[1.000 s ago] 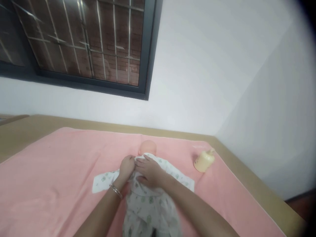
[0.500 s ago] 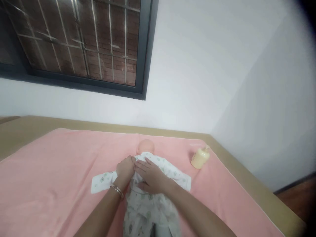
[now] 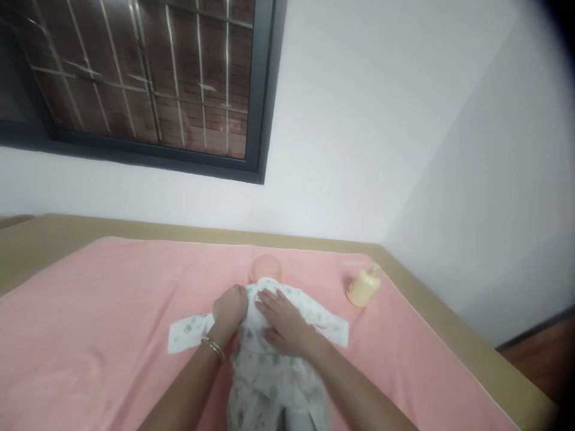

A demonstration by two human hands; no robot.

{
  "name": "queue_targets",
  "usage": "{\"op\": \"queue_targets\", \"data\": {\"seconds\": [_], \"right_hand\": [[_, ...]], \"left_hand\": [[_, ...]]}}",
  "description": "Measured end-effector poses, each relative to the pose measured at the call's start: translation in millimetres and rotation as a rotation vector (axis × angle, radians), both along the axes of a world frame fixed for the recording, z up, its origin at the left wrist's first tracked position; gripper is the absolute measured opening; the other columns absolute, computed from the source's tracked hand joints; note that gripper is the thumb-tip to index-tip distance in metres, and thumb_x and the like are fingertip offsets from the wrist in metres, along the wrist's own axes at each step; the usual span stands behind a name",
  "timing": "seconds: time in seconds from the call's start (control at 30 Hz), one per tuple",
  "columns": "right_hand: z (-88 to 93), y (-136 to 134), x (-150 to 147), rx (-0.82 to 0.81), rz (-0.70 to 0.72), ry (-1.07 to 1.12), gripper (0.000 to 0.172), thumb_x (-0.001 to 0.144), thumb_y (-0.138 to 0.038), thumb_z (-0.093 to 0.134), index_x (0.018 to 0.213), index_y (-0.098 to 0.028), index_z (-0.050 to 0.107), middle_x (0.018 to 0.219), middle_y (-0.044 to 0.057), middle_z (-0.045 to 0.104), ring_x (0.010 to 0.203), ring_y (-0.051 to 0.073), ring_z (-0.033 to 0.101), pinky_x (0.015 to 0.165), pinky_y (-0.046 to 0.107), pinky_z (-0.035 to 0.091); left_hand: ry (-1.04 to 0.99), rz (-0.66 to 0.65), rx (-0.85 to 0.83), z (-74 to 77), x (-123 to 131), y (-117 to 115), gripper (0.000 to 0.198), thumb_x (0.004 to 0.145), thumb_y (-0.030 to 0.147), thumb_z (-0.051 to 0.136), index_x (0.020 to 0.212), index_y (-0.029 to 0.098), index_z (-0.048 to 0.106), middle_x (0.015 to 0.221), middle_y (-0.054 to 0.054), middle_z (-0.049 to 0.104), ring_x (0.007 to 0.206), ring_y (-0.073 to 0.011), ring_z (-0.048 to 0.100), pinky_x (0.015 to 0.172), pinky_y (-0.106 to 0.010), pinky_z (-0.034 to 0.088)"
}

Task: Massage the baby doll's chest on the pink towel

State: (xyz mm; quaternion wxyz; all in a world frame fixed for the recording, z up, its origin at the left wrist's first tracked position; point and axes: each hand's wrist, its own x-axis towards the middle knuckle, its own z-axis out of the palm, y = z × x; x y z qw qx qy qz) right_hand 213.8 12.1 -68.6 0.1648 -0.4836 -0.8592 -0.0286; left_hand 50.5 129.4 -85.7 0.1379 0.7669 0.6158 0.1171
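A baby doll (image 3: 266,267) with a bald head lies stretched out, its head at the far end and no face showing. It wears a white printed top (image 3: 256,323) with long sleeves spread to both sides, and matching printed bottoms (image 3: 251,383). My left hand (image 3: 230,306), a bracelet on its wrist, is closed on the top at the doll's left-side shoulder in the picture; the fingertips are hidden. Flat on the middle of the top rests my right hand (image 3: 285,323), its fingers spread and nothing in it.
A pink towel (image 3: 112,311) lies under the doll on a tan surface (image 3: 431,299). To the right stands a cream pump bottle (image 3: 363,287). White wall (image 3: 336,149) and a dark-framed barred window (image 3: 258,120) rise behind.
My right hand has slid a little to the right over the top, away from my left hand. My left hand has stayed closed at the shoulder.
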Motion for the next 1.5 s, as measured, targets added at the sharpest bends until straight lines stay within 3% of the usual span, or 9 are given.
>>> {"op": "queue_targets", "data": {"seconds": [0.13,0.23,0.43,0.57,0.73,0.87,1.07,1.2,1.5], "right_hand": [[20.2,32,-14,-0.032,0.07,-0.013,0.047,0.095,-0.038,0.046,0.14,-0.026,0.042,0.146,0.003,0.039,0.137,0.018,0.028,0.116,0.041,0.013],[19.3,53,0,-0.041,0.029,0.024,0.044,0.097,-0.04,0.041,0.138,-0.024,0.045,0.144,0.005,0.042,0.134,0.017,0.033,0.114,0.04,0.02],[-10.7,16,29,-0.005,-0.142,0.079,0.057,0.099,-0.041,0.032,0.146,-0.009,0.029,0.152,0.015,0.025,0.141,0.023,0.02,0.114,0.045,0.021],[-3.4,-6,6,0.024,-0.061,-0.005,0.061,0.094,-0.039,0.043,0.146,-0.01,0.028,0.152,0.014,0.024,0.142,0.024,0.014,0.116,0.047,0.015],[19.8,34,-23,-0.02,0.084,-0.053,0.054,0.09,-0.045,0.052,0.137,-0.02,0.046,0.143,0.006,0.044,0.134,0.02,0.034,0.116,0.041,0.015],[19.4,63,-10,-0.07,0.085,-0.033,0.042,0.093,-0.041,0.05,0.132,-0.027,0.052,0.142,0.002,0.045,0.132,0.02,0.038,0.113,0.043,0.021],[2.0,26,17,-0.011,-0.096,0.042,0.052,0.098,-0.038,0.037,0.144,-0.013,0.035,0.151,0.011,0.029,0.14,0.021,0.021,0.114,0.04,0.02],[2.5,5,6,0.031,-0.068,-0.019,0.056,0.095,-0.039,0.043,0.143,-0.011,0.035,0.152,0.013,0.026,0.142,0.025,0.011,0.116,0.046,0.012],[17.4,56,3,-0.023,0.021,0.039,0.045,0.098,-0.043,0.039,0.137,-0.022,0.046,0.143,0.007,0.044,0.133,0.02,0.035,0.113,0.042,0.019]], "left_hand": [[-0.079,0.003,-0.009,0.9,-4,3,0.041,0.093,0.029,0.023,0.086,0.016,0.062,0.093,-0.012,0.068,0.087,-0.0234,0.065,0.074,-0.033,0.046],[-0.089,0.009,-0.009,1.9,-6,4,0.043,0.093,0.03,0.022,0.087,0.016,0.062,0.096,-0.013,0.068,0.09,-0.0244,0.065,0.076,-0.034,0.046],[-0.081,0.026,-0.011,-0.2,-2,2,0.045,0.094,0.032,0.021,0.093,0.015,0.063,0.1,-0.014,0.068,0.094,-0.0253,0.065,0.08,-0.036,0.046],[-0.067,0.049,-0.021,-2.7,-2,3,0.041,0.093,0.029,0.025,0.093,0.014,0.063,0.098,-0.014,0.068,0.092,-0.025,0.065,0.08,-0.037,0.046],[-0.104,0.006,-0.052,-3.4,-12,9,0.039,0.092,0.027,0.027,0.088,0.015,0.064,0.098,-0.014,0.068,0.094,-0.0226,0.064,0.081,-0.032,0.045],[-0.125,-0.002,-0.046,-2.3,-13,9,0.042,0.093,0.03,0.025,0.092,0.015,0.064,0.1,-0.014,0.069,0.095,-0.0224,0.064,0.082,-0.031,0.045],[-0.17,-0.02,-0.06,2.1,-10,8,0.041,0.092,0.031,0.027,0.089,0.016,0.065,0.101,-0.014,0.069,0.091,-0.0237,0.064,0.078,-0.032,0.045],[-0.189,-0.004,-0.07,3.2,-8,9,0.04,0.09,0.029,0.029,0.085,0.015,0.066,0.101,-0.016,0.068,0.089,-0.0239,0.064,0.076,-0.031,0.045],[-0.239,-0.037,-0.086,6.1,-11,13,0.037,0.089,0.029,0.031,0.083,0.015,0.066,0.097,-0.012,0.07,0.086,-0.0195,0.063,0.073,-0.026,0.043]]}}
